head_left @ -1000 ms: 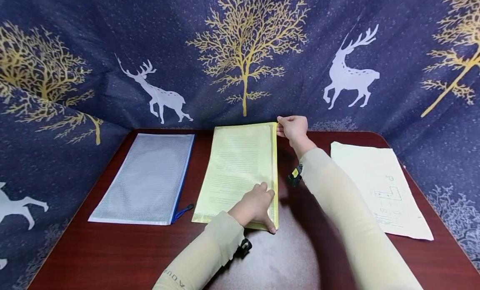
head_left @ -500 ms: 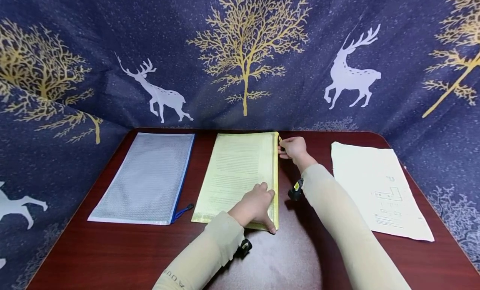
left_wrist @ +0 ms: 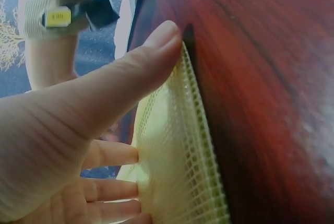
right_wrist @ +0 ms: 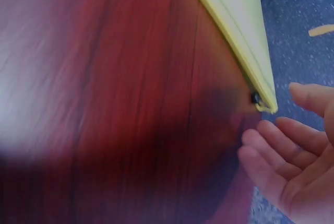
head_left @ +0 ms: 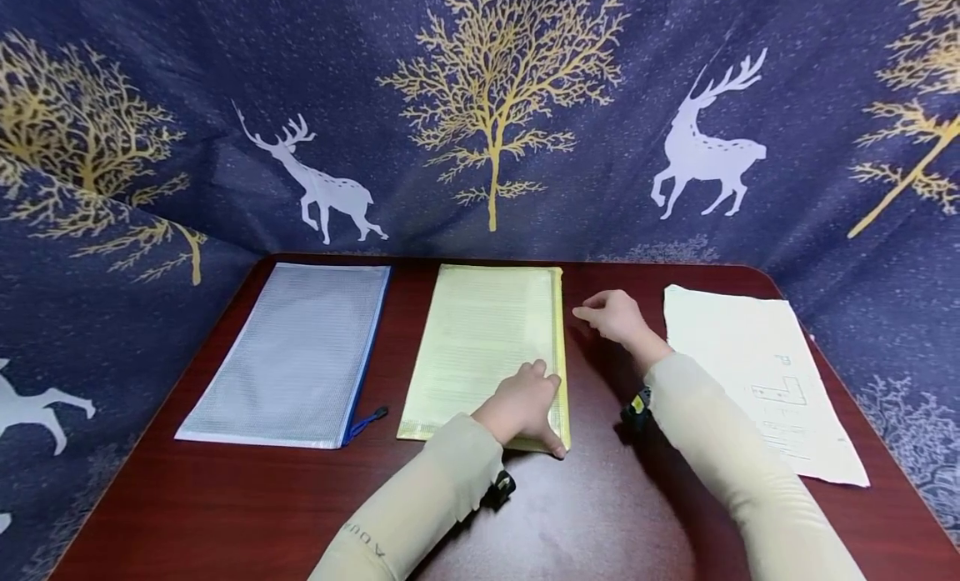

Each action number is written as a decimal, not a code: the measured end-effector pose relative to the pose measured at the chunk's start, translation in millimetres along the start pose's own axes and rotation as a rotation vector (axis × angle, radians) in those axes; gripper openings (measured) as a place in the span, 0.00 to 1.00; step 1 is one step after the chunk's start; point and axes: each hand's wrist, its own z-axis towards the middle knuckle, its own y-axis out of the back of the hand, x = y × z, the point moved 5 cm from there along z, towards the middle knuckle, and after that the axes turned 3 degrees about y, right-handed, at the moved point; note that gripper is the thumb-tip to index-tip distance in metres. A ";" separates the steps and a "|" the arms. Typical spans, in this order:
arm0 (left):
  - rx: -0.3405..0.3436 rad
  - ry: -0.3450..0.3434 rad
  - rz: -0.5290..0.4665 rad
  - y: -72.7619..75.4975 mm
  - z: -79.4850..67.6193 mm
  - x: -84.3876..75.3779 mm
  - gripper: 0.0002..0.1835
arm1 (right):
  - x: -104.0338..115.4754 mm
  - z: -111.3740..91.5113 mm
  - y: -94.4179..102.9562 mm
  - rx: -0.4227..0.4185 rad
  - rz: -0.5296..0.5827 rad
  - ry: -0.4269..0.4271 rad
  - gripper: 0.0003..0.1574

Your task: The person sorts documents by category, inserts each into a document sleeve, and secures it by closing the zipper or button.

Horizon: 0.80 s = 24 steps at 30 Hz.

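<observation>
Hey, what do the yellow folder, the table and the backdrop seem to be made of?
Yellow folder: probably mesh-reinforced translucent plastic, slightly shiny; a grid shows up close. Table: wood or wood-look laminate, glossy; dark grain streaks and glare. Backdrop: likely printed fabric, matte; it hangs in creases.

You have one left hand (head_left: 522,402) and one right hand (head_left: 615,316), two sleeves (head_left: 427,493) and two black wrist devices (head_left: 501,488). Before you are one bench (head_left: 225,506), one yellow pouch (head_left: 491,323) and one blue-edged pouch (head_left: 300,348), making two pouches, and one paper sheet (head_left: 723,335).
</observation>
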 end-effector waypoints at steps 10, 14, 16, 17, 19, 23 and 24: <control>-0.005 -0.004 0.015 0.6 11.7 -9.6 0.55 | -27.6 -34.9 38.2 -0.004 -0.258 0.114 0.30; -0.017 0.000 0.018 -0.6 15.9 -13.8 0.55 | -41.5 -48.8 56.0 -0.009 -0.314 0.100 0.31; -0.023 0.002 0.025 -1.6 18.4 -15.8 0.55 | -49.4 -54.6 64.9 -0.013 -0.339 0.089 0.32; -0.025 0.003 0.029 -2.2 19.8 -16.9 0.55 | -53.5 -57.4 69.9 -0.021 -0.348 0.081 0.33; -0.027 0.004 0.039 -3.5 22.5 -18.8 0.56 | -62.4 -62.4 80.0 -0.032 -0.368 0.059 0.34; -0.031 0.001 0.047 -6.3 26.4 -22.7 0.58 | -82.4 -72.2 98.4 -0.036 -0.402 -0.017 0.39; -0.031 -0.001 0.044 -7.0 26.9 -23.6 0.58 | -88.1 -74.6 102.4 -0.033 -0.415 -0.041 0.41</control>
